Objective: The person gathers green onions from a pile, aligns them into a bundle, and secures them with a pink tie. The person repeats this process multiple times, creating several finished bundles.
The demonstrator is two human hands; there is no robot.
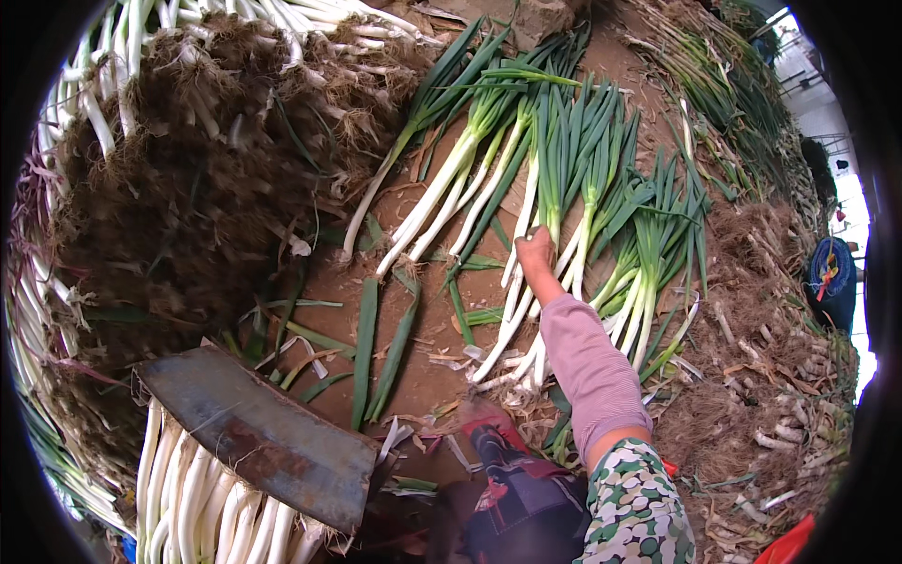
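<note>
My right hand (536, 252) reaches forward over the ground, its fingers wrapped round leek stalks (552, 202) just below where the green leaves begin. Their white ends slant back toward me. To its left lie several loose leeks (434, 202), with white shafts nearest me and leaves pointing away. Another bunch of leeks (646, 282) rests just right of my forearm, which wears a pink sleeve and a patterned cover. How many stalks my fingers enclose is hidden. My left hand is out of view.
A big heap of leeks (202, 132) with muddy roots facing inward fills the left. At lower left, a curved rusty metal sheet (254, 432) lies over trimmed white stalks (207, 498). Cut leaves (381, 352) litter the soil. More rooted leeks (752, 348) line the right.
</note>
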